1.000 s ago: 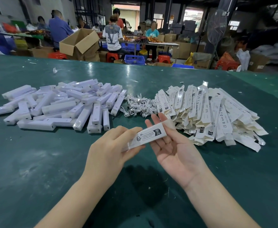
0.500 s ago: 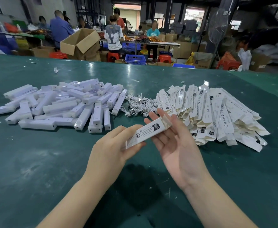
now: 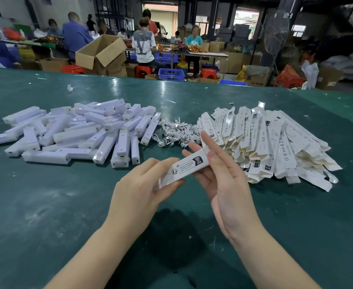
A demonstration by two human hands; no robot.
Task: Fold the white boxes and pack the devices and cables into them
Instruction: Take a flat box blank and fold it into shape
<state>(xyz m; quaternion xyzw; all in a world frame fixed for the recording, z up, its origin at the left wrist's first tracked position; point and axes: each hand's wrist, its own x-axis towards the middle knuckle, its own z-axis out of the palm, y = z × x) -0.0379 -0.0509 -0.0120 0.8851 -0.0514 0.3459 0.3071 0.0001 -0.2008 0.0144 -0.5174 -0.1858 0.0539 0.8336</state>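
Now the left hand (image 3: 138,192) curls round the near end of a white box (image 3: 184,167), thumb pinned beneath — the right hand (image 3: 223,180) lies along its far end, fingers (image 3: 211,144) straight, barely bent. Beyond the left fingers sits a heap of white devices (image 3: 77,132); cables (image 3: 177,134) lie straight ahead, and flat boxes (image 3: 275,142) pile beyond the right hand on the green worktop (image 3: 46,215).

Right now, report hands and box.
Left hand grips box. Right hand open, fingers along its far end. Nothing blocking.
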